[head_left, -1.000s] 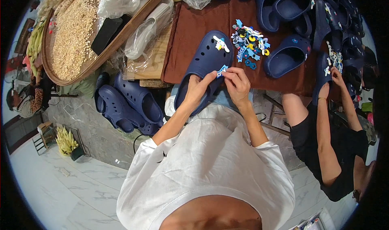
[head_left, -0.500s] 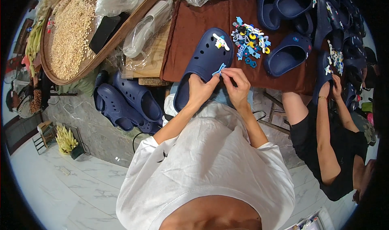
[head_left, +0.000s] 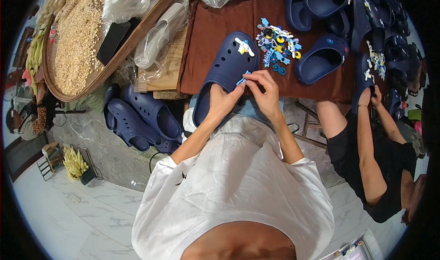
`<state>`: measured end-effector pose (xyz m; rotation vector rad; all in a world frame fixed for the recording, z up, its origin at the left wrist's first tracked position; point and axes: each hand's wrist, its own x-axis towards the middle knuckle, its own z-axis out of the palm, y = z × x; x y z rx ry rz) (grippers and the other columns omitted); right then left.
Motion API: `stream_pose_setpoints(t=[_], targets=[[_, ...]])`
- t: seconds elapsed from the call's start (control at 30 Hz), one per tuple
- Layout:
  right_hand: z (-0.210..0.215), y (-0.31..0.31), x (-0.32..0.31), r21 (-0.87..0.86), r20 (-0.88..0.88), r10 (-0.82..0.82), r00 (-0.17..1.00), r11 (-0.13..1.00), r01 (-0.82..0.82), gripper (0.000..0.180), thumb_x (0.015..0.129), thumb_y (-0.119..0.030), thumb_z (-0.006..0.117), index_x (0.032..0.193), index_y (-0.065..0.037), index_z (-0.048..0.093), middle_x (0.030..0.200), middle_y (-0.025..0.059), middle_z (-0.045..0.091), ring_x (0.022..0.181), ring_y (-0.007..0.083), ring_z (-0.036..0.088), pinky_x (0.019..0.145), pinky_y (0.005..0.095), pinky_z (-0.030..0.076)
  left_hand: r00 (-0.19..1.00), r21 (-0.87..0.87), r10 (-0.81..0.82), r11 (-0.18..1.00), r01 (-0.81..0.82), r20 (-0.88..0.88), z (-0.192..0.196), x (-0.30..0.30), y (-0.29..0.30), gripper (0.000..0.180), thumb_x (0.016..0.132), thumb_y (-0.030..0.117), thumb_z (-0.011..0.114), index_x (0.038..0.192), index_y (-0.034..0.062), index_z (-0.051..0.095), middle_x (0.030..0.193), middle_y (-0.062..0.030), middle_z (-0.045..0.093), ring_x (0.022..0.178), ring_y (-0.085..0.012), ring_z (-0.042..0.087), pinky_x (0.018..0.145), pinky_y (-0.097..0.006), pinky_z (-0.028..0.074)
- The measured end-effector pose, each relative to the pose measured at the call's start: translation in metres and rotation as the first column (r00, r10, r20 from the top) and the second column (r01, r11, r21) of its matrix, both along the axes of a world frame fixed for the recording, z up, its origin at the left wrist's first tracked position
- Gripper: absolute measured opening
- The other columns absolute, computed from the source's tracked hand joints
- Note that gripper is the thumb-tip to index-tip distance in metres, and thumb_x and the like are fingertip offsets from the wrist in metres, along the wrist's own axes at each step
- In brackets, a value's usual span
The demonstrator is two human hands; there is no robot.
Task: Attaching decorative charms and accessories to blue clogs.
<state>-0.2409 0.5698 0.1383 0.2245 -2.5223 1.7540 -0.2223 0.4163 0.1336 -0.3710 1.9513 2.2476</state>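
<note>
A navy clog point(head_left: 219, 71) with round holes rests partly on the brown cloth and reaches toward my lap. Near its toe sits a white character charm point(head_left: 244, 47) with yellow. My left hand point(head_left: 222, 99) grips the clog at its opening, the fingers inside and out of sight, the thumb on top. At the clog's right side, my right hand point(head_left: 263, 88) pinches a small blue charm point(head_left: 243, 78) against the upper; its back is hidden. A pile of mixed charms point(head_left: 277, 44) in blue, white, yellow and black lies on the cloth just right of the clog.
More navy clogs point(head_left: 321, 60) cover the table's right side. Beside me on the right, a co-worker point(head_left: 371, 154) handles another clog. A rimmed tray of pale grains point(head_left: 75, 54) stands at the left. Several clogs point(head_left: 137, 120) hang below the table edge.
The view has shifted slightly. Both hands stay at the clog, and my right fingers still pinch the blue charm at its side, with little visible movement.
</note>
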Motion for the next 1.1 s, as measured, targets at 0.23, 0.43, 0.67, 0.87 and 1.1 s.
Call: stream_pose_setpoints(t=[0.23,0.43,0.67,0.87,1.1], targets=[[-0.018,0.037,-0.030,0.364,-0.098,-0.096,0.991,0.923,0.125,0.020,0.090,-0.008,0.063,0.110,-0.006,0.065,0.101,0.0141,0.061,0.090,0.0310,0.062,0.078,0.0405,0.049,0.990,0.185,0.053,0.980,-0.077,0.134,0.003,0.003,-0.003,0.046,0.088,0.013,0.071,0.123,-0.0131,0.056,0.117,-0.0159,0.066,0.103,-0.0178,0.064,0.090,-0.029,0.050],[-0.023,0.048,-0.042,0.559,-0.130,-0.110,0.985,0.813,0.164,0.022,0.083,-0.006,0.069,0.104,-0.007,0.062,0.100,0.0153,0.058,0.095,0.0367,0.058,0.082,0.0460,0.047,0.987,0.177,0.058,0.981,-0.085,0.153,0.000,0.005,-0.005,0.046,0.090,0.016,0.069,0.123,-0.0124,0.055,0.114,-0.0144,0.067,0.098,-0.0165,0.065,0.087,-0.028,0.052],[-0.023,0.061,-0.027,0.665,-0.166,-0.156,0.974,0.711,0.228,0.022,0.083,-0.004,0.069,0.104,-0.005,0.062,0.098,0.0147,0.058,0.094,0.0367,0.057,0.081,0.0454,0.047,0.985,0.156,0.034,0.986,-0.061,0.170,-0.001,0.003,-0.002,0.056,0.084,0.011,0.068,0.129,-0.0160,0.047,0.127,-0.0201,0.059,0.114,-0.0242,0.059,0.101,-0.032,0.045],[-0.025,0.063,-0.028,0.666,-0.210,-0.120,0.970,0.709,0.232,0.018,0.088,-0.005,0.063,0.105,-0.004,0.062,0.101,0.0151,0.057,0.094,0.0359,0.055,0.082,0.0464,0.047,0.979,0.214,0.049,0.972,-0.092,0.199,-0.009,0.002,-0.001,0.064,0.082,0.011,0.071,0.133,-0.0152,0.042,0.130,-0.0204,0.057,0.115,-0.0253,0.058,0.101,-0.032,0.044],[-0.003,0.034,-0.025,0.339,-0.124,-0.072,0.990,0.934,0.111,0.017,0.094,-0.008,0.056,0.108,-0.005,0.065,0.097,0.0129,0.061,0.094,0.0325,0.057,0.085,0.0424,0.046,0.950,0.417,0.070,0.887,-0.199,0.304,-0.006,-0.008,0.002,0.050,0.081,0.010,0.070,0.125,-0.0083,0.055,0.117,-0.0134,0.064,0.103,-0.0220,0.063,0.094,-0.031,0.049]])
